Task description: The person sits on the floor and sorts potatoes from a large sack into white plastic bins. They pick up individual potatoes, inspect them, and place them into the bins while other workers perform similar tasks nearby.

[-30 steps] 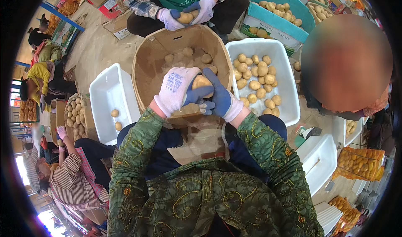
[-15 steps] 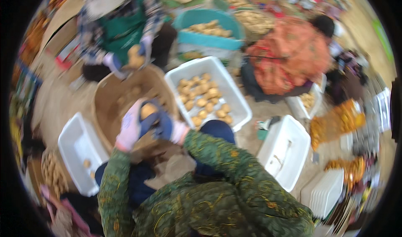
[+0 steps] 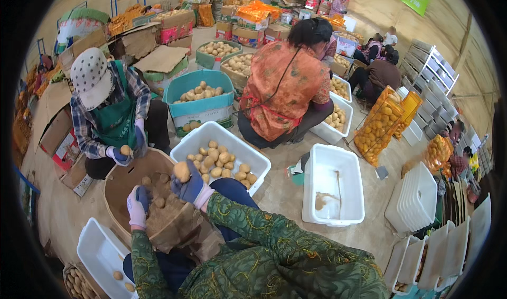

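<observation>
My right hand [image 3: 191,187], in a blue-coated glove, grips a potato [image 3: 181,171] above the near right rim of a brown basket [image 3: 117,197]. My left hand [image 3: 138,206], gloved in pale pink and blue, hovers over the basket's near left side. Its fingers are loosely bent, with no object visible in them. Several soil-dusted potatoes [image 3: 159,202] lie inside the basket. Just beyond my right hand, a white tub [image 3: 259,164] holds sorted-looking clean potatoes [image 3: 215,159]. Across the basket, a co-worker's gloved hand [image 3: 120,156] holds another potato [image 3: 125,150].
At my left stands a white tub [image 3: 95,246] with a few potatoes. Another white tub [image 3: 334,220] with dirt marks is at my right, near stacked white tubs [image 3: 409,204]. A teal-lined box [image 3: 179,111] of potatoes and a crouching person in orange [image 3: 285,87] are beyond.
My hands, together around a potato before, have come apart. The right has carried the potato toward the white tub; the left has drawn back left. The view has tilted up.
</observation>
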`<state>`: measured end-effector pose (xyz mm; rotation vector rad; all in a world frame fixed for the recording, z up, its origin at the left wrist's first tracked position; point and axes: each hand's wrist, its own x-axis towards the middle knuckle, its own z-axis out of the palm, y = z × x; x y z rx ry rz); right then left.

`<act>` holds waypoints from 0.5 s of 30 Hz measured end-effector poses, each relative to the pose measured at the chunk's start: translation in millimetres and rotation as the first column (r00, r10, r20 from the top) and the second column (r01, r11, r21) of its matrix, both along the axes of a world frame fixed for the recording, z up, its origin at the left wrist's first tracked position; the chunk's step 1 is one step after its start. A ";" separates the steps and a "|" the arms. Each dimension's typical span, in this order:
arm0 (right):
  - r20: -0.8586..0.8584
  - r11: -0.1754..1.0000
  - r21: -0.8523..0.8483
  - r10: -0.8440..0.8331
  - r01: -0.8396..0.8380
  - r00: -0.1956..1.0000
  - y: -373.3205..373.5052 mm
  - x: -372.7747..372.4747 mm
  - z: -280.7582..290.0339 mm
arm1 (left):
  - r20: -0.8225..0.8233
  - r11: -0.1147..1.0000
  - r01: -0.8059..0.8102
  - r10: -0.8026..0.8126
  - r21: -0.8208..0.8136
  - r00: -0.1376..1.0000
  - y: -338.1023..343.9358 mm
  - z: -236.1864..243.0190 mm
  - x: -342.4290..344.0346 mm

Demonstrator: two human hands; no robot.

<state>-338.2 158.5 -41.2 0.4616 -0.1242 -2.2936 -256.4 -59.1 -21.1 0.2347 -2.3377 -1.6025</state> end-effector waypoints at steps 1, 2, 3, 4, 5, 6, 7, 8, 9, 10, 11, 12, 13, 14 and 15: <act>-0.051 0.996 0.042 -0.071 0.074 0.996 5.7 -7.5 -1.6 | 0.023 0.998 -0.013 0.015 -0.069 1.000 -10.6 -4.2 5.3; -0.102 0.986 0.079 -0.141 0.149 0.985 11.6 -15.0 -4.9 | 0.046 0.990 -0.026 0.033 -0.138 0.998 -23.5 -11.3 10.0; -0.164 0.992 0.027 -0.118 0.124 0.979 12.8 -22.9 -11.0 | 0.050 0.989 -0.045 0.053 -0.143 0.997 -38.2 -26.7 10.4; -0.223 0.994 -0.016 -0.106 0.105 0.969 14.0 -31.9 -20.7 | 0.052 0.971 -0.035 0.048 -0.238 0.997 -43.2 -34.8 9.7; -0.277 0.995 -0.055 -0.094 0.082 0.956 15.2 -37.8 -26.8 | 0.058 0.944 -0.024 0.045 -0.330 0.997 -44.2 -42.4 8.3; -0.331 0.997 0.004 -0.073 0.078 0.941 7.3 -35.3 -24.3 | 0.071 0.902 -0.020 0.056 -0.431 0.996 -46.5 -45.0 10.5; -0.375 0.993 0.073 -0.056 0.089 0.925 3.8 -29.8 -18.8 | 0.117 0.849 0.027 0.042 -0.528 0.992 -22.7 -13.2 22.1; -0.429 0.990 0.120 -0.021 0.080 0.903 -13.0 -24.1 -2.9 | 0.119 0.796 0.026 0.058 -0.604 0.991 -37.9 -19.7 22.8; -0.464 0.991 0.116 -0.001 0.061 0.886 -22.0 -20.8 5.6 | 0.125 0.744 0.039 0.060 -0.668 0.990 -53.8 -35.2 20.3; -0.463 0.994 0.109 0.051 0.000 0.885 -32.8 -25.4 6.4 | 0.132 0.686 0.051 0.065 -0.726 0.989 -67.9 -52.3 17.9; -0.465 0.990 0.137 0.085 -0.023 0.881 -26.1 -38.9 1.2 | 0.184 0.684 0.097 0.055 -0.723 0.981 -49.3 -59.5 4.2; -0.444 0.986 0.134 0.149 -0.098 0.883 -38.7 -39.7 -3.1 | 0.271 0.651 0.157 0.077 -0.742 0.960 -53.9 -66.0 6.3; -0.445 0.973 0.192 0.204 -0.130 0.872 -51.9 -41.0 -7.4 | 0.353 0.622 0.217 0.103 -0.752 0.930 -58.1 -72.2 5.6; -0.506 0.980 0.156 0.187 -0.124 0.842 -59.2 -41.9 -14.3 | 0.433 0.598 0.278 0.128 -0.752 0.892 -61.6 -77.7 9.3; -0.565 0.985 0.122 0.172 -0.124 0.807 -67.2 -45.6 -20.0 | 0.474 0.591 0.330 0.103 -0.736 0.874 -66.9 -94.0 0.2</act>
